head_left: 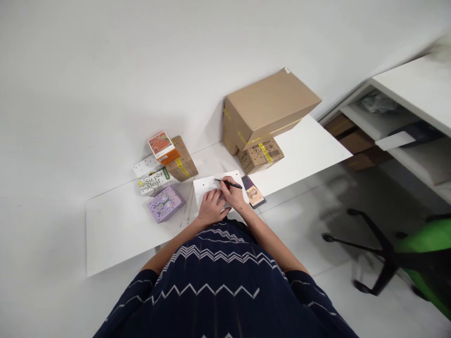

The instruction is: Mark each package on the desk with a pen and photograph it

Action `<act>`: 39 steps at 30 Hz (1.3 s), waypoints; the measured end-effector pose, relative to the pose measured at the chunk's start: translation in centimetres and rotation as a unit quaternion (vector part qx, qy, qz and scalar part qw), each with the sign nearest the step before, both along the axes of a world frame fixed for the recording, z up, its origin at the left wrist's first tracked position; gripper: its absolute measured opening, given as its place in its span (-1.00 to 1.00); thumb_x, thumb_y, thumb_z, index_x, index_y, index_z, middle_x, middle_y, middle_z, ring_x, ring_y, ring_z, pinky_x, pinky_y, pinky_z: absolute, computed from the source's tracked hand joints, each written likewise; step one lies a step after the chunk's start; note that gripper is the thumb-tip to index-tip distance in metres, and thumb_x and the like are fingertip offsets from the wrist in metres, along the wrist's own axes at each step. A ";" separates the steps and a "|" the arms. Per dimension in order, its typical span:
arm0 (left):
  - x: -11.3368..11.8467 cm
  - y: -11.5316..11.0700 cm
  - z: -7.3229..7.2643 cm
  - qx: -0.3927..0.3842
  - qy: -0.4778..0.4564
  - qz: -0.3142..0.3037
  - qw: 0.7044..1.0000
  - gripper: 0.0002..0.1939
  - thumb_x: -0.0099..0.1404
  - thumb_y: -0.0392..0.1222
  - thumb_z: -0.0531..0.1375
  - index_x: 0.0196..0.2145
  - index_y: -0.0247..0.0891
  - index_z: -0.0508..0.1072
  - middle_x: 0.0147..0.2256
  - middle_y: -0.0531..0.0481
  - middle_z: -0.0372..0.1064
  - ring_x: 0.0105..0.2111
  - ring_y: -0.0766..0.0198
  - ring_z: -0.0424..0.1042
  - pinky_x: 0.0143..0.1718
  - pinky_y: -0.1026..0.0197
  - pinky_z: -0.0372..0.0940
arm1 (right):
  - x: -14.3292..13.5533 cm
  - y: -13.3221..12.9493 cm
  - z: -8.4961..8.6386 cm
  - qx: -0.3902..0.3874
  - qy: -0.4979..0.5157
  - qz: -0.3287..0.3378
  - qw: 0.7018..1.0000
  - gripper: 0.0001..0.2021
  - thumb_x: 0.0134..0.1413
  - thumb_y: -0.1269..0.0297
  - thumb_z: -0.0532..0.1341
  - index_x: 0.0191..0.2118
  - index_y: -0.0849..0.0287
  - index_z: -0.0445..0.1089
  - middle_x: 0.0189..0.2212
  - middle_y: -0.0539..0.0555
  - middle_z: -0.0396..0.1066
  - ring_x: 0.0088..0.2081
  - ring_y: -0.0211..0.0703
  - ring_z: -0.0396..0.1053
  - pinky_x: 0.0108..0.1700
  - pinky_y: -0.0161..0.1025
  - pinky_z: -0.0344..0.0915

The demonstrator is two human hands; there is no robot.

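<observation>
A white sheet [202, 187] with small dark marks lies on the table in front of my body. My left hand [211, 206] rests on it with the fingers laid flat, holding nothing. Closed around a black pen [236, 185], my right hand [232, 195] is over the right part of the sheet. The pen lies at a low slant and its tip points left; whether it touches the sheet, I cannot tell. Beside the sheet's right edge is a phone [259, 197] with a picture of a person on it, partly under the sheet.
Left of the sheet are a purple box [165, 204], a white box [154, 182], an orange box [164, 148] and a brown carton [183, 159]. A large cardboard box [275, 103] and a smaller carton [262, 154] stand behind. Right are shelves [405, 103] and a green chair [426, 249].
</observation>
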State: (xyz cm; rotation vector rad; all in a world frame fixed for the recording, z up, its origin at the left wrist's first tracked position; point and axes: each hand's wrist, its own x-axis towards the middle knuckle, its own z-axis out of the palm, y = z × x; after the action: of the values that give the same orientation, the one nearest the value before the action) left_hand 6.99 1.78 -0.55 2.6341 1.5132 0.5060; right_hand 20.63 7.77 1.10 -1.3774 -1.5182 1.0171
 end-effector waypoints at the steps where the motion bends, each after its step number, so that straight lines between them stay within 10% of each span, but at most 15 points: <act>1: 0.0 0.0 0.0 0.002 -0.001 -0.001 1.000 -0.55 0.30 0.10 0.17 0.01 -0.24 0.50 0.03 -0.32 0.41 0.08 -0.15 0.35 0.08 -0.15 0.21 | 0.0 0.0 0.0 0.000 0.001 0.001 1.000 -0.79 0.17 0.10 0.06 -0.28 0.10 0.32 -0.45 0.00 0.38 -0.43 -0.17 0.32 -0.27 -0.21 0.32; 10: -0.1 0.0 0.3 -0.004 -0.026 -0.007 1.000 -0.58 0.30 0.07 0.19 0.00 -0.22 0.50 0.08 -0.31 0.39 0.10 -0.15 0.33 0.10 -0.16 0.18 | 0.1 -0.2 -0.3 0.006 0.064 -0.035 0.997 -0.81 0.18 0.10 0.08 -0.28 0.10 0.29 -0.43 0.00 0.37 -0.43 -0.20 0.31 -0.29 -0.21 0.32; 19: -3.1 0.5 1.3 -0.031 -0.028 0.038 0.998 -0.60 0.30 0.01 0.22 0.05 -0.14 0.48 0.13 -0.25 0.35 0.13 -0.16 0.29 0.11 -0.17 0.16 | 4.2 -0.2 -1.5 0.013 0.153 -0.216 0.964 -0.67 0.26 0.01 0.05 -0.02 0.09 0.32 -0.24 0.09 0.47 -0.42 -0.21 0.40 -0.32 -0.21 0.40; 24: -4.0 0.6 1.2 -0.023 -0.029 0.028 0.999 -0.59 0.29 0.01 0.23 0.05 -0.14 0.49 0.12 -0.27 0.36 0.12 -0.16 0.30 0.11 -0.17 0.16 | 7.0 -0.4 -5.8 0.013 -0.142 -0.022 0.989 -0.64 0.29 0.24 0.03 0.11 0.16 0.38 0.11 0.26 0.40 0.11 0.08 0.37 0.10 0.01 0.35; 30: -3.8 0.6 1.3 -0.015 -0.014 0.026 0.999 -0.59 0.30 0.02 0.21 0.04 -0.17 0.48 0.12 -0.27 0.36 0.12 -0.14 0.30 0.11 -0.15 0.16 | 6.3 -0.4 -9.0 -0.105 -0.380 0.174 0.902 -0.35 0.17 0.57 -0.04 0.38 0.15 0.09 0.39 0.28 0.00 0.12 0.12 0.40 0.09 -0.01 0.34; 39: -3.7 0.5 1.3 0.005 0.008 0.028 1.000 -0.59 0.32 0.04 0.19 0.04 -0.19 0.49 0.12 -0.25 0.36 0.12 -0.10 0.31 0.12 -0.11 0.17 | 5.6 -0.4 -10.3 -0.138 -0.438 0.176 0.871 -0.37 0.24 0.49 -0.04 0.40 0.05 0.03 0.27 0.31 0.19 0.06 0.09 0.40 0.01 -0.06 0.30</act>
State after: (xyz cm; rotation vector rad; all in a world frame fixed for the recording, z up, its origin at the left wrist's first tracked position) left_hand 3.31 2.31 0.73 2.6160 1.5986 0.4985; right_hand 26.23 7.42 -9.15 -1.9653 -2.4277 0.8727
